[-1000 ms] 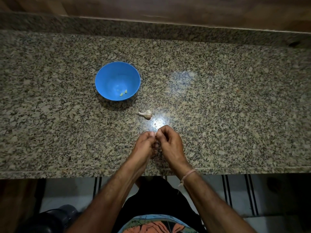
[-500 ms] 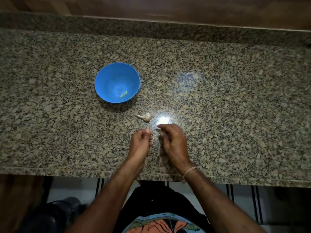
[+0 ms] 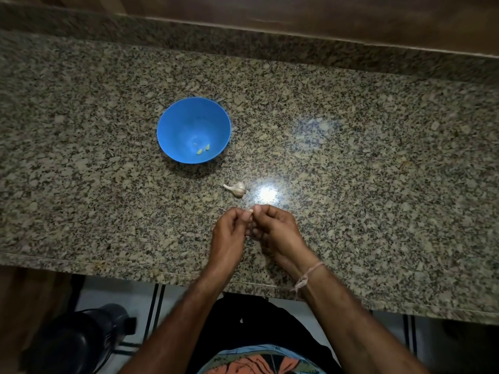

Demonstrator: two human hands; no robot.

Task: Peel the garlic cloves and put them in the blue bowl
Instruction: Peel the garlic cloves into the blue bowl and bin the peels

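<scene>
A blue bowl (image 3: pixel 194 130) stands on the granite counter, with two peeled garlic cloves (image 3: pixel 203 149) lying in its bottom. A small garlic bulb (image 3: pixel 237 189) with its stem lies on the counter between the bowl and my hands. My left hand (image 3: pixel 229 236) and my right hand (image 3: pixel 272 228) meet just in front of the bulb, fingertips together. Between them they pinch a small pale garlic clove (image 3: pixel 250 211), mostly hidden by the fingers.
The granite counter (image 3: pixel 378 157) runs wide to both sides, with a raised back edge and a wooden wall behind. Its front edge lies just under my wrists. A dark round object (image 3: pixel 81 338) sits on the floor at lower left.
My hands were together, parted briefly half a second ago, and have come together again on the clove. The bowl and the bulb have not moved.
</scene>
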